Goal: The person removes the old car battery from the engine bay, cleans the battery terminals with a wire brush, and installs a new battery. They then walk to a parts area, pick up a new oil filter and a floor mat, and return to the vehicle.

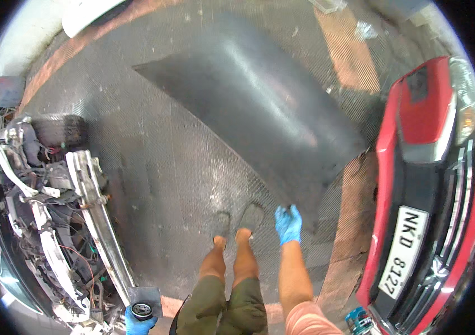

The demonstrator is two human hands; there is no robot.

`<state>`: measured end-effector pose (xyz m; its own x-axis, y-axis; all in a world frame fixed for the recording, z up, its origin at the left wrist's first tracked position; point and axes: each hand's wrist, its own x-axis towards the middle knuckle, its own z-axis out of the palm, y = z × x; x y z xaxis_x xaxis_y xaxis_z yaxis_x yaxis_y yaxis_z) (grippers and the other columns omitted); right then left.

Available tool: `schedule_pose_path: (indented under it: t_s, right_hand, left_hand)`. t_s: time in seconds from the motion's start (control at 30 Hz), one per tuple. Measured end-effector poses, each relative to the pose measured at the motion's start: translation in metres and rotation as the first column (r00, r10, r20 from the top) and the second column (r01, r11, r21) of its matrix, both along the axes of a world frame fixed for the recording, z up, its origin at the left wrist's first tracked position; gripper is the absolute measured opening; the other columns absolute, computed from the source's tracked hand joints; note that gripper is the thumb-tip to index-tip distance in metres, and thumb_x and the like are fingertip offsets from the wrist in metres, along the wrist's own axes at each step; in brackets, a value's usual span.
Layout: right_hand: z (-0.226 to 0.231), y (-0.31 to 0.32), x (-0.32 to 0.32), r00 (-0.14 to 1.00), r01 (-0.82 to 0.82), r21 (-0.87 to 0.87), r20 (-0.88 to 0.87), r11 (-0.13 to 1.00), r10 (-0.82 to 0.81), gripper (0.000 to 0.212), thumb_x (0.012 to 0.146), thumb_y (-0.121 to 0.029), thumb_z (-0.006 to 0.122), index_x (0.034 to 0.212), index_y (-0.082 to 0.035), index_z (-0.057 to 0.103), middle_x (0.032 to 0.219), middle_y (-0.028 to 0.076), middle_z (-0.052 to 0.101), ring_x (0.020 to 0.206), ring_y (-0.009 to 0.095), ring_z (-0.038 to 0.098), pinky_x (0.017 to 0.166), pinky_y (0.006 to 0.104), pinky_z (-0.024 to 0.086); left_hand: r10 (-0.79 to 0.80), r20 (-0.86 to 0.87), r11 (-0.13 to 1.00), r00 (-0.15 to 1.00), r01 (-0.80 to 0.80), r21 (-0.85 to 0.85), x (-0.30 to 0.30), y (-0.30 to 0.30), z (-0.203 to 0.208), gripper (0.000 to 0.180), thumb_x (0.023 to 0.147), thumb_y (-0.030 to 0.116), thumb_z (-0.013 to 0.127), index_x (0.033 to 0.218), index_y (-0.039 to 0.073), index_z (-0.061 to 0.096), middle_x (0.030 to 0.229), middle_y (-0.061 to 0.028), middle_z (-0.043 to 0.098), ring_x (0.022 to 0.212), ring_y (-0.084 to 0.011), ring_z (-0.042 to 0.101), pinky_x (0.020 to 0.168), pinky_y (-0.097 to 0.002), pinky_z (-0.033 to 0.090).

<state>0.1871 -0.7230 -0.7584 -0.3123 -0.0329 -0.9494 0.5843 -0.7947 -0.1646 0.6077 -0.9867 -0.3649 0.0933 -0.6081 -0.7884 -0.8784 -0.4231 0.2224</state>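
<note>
A large, curved dark grey car hood (259, 95) spreads across the middle of the head view, shiny along its crown. My right hand (289, 224), in a blue glove, is at its near edge, fingers curled onto that edge. At the lower left, my left hand (138, 325), also blue-gloved, is wrapped around a round black thing with a pale ring (141, 310), seen from above; its kind is unclear. A flat grey square piece (152, 296) shows right beside it. The lower part of this hand is cut off by the picture's edge.
A stripped car front (53, 223) with bare metal bar (100, 223) stands on the left, a tire (61, 129) behind it. A red car's front (416, 195) is close on the right. A teal tool (359, 321) lies low right. Ribbed matting (159, 167) covers the floor.
</note>
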Motion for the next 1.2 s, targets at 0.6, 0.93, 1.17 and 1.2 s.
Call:
schedule_pose_path:
  t_s: [0.6, 0.93, 1.17, 1.2]
  right_hand:
    - [0.400, -0.185, 0.059, 0.998, 0.064, 0.497, -0.041, 0.866, -0.051, 0.030, 0.098, -0.009, 0.060, 0.128, -0.005, 0.062, 0.124, 0.007, 0.068, 0.112, 0.026, 0.063, 0.095, 0.0452, 0.049]
    - [0.553, -0.318, -0.011, 0.750, 0.454, 0.504, -0.661, 0.735, -0.010, 0.035, 0.100, -0.030, 0.071, 0.117, 0.000, 0.062, 0.114, 0.010, 0.064, 0.100, 0.022, 0.057, 0.093, 0.0433, 0.048]
    - [0.664, -0.355, -0.129, 0.378, 0.733, 0.419, -0.906, 0.536, 0.192, 0.039, 0.099, -0.019, 0.071, 0.124, 0.010, 0.064, 0.126, 0.020, 0.067, 0.105, 0.027, 0.065, 0.099, 0.0438, 0.053]
    - [0.681, -0.354, -0.134, 0.302, 0.740, 0.372, -0.928, 0.561, 0.217, 0.038, 0.099, -0.017, 0.071, 0.125, 0.010, 0.065, 0.127, 0.020, 0.067, 0.106, 0.027, 0.065, 0.099, 0.0431, 0.053]
  left_hand:
    - [-0.625, -0.358, 0.746, 0.694, 0.396, -0.536, -0.133, -0.218, 0.064, 0.060, 0.065, 0.026, 0.093, 0.109, 0.000, 0.064, 0.103, -0.0150, 0.068, 0.095, -0.0282, 0.069, 0.087, -0.0383, 0.056]
    - [-0.541, -0.619, 0.839, 0.570, 0.312, -0.446, -0.153, -0.333, 0.063, 0.066, 0.063, 0.022, 0.095, 0.114, 0.000, 0.060, 0.106, -0.0118, 0.067, 0.098, -0.0217, 0.068, 0.089, -0.0357, 0.057]
    - [-0.455, -0.727, 0.888, 0.513, 0.204, -0.412, -0.163, -0.367, 0.055, 0.068, 0.064, 0.010, 0.094, 0.120, 0.000, 0.057, 0.109, -0.0089, 0.068, 0.097, -0.0184, 0.067, 0.090, -0.0343, 0.057]
    - [-0.473, -0.717, 0.877, 0.511, 0.198, -0.438, -0.160, -0.370, 0.052, 0.068, 0.063, 0.010, 0.094, 0.119, 0.000, 0.057, 0.109, -0.0091, 0.068, 0.098, -0.0184, 0.067, 0.090, -0.0344, 0.057]
